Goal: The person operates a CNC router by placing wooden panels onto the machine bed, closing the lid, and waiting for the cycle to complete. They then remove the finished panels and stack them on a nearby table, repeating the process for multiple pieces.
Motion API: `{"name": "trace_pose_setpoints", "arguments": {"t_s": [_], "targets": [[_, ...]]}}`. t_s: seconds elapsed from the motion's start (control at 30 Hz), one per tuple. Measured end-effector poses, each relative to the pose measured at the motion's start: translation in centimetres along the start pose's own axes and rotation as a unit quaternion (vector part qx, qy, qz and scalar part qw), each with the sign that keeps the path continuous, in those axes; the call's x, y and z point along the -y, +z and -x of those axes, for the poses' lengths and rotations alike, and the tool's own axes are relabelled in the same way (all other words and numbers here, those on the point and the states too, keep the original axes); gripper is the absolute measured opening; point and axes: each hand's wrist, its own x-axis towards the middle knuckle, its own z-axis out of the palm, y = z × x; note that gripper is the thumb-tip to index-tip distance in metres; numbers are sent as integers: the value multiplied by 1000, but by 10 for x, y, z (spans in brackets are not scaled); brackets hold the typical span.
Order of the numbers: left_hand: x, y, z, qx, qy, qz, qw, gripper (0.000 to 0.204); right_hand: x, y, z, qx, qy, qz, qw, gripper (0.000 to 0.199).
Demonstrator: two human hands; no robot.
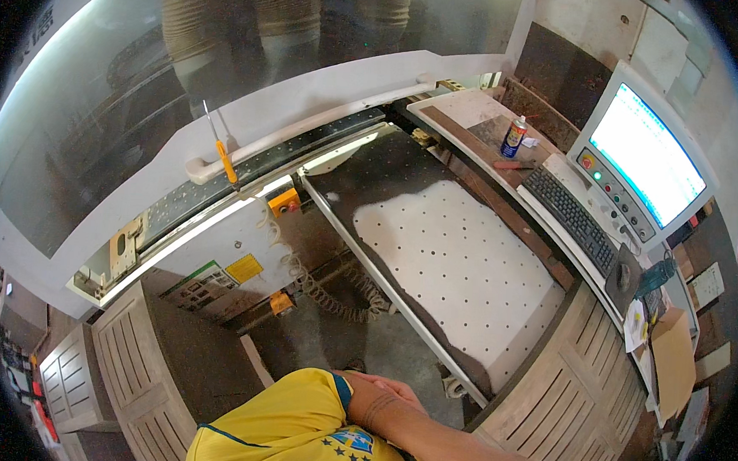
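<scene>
Head camera looks down on my chest in a yellow shirt (292,431), with one bare forearm (449,448) folded across it from the lower right. That arm's hand (390,392) lies flat against my front near the shirt sleeve, fingers together and holding nothing. Whether it is my left or right I cannot tell, and no second hand shows.

Nearest to that hand is the perforated white machine bed (455,264), just beyond it, dusted dark along its far and left edges. Stacks of slatted wooden panels stand on either side of me: one (166,362) to my left, another (569,391) to my right. Farther right sit a keyboard (572,218), a lit monitor (648,153) and a spray can (514,136). An orange-handled screwdriver (221,152) rests on the machine's white rail (308,127).
</scene>
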Motion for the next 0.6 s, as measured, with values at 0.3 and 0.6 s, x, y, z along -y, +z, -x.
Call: {"name": "trace_pose_setpoints", "arguments": {"t_s": [0.3, 0.6], "targets": [[68, -49, 66, 47, -192, -263, 944, 34, -14, -37, 12, -133, -107, 52, 984, 41], [144, -182, 300, -186, -443, -528, 700, 45, -34, -79, 72, -447, -174, 122, 869, 43]]}}
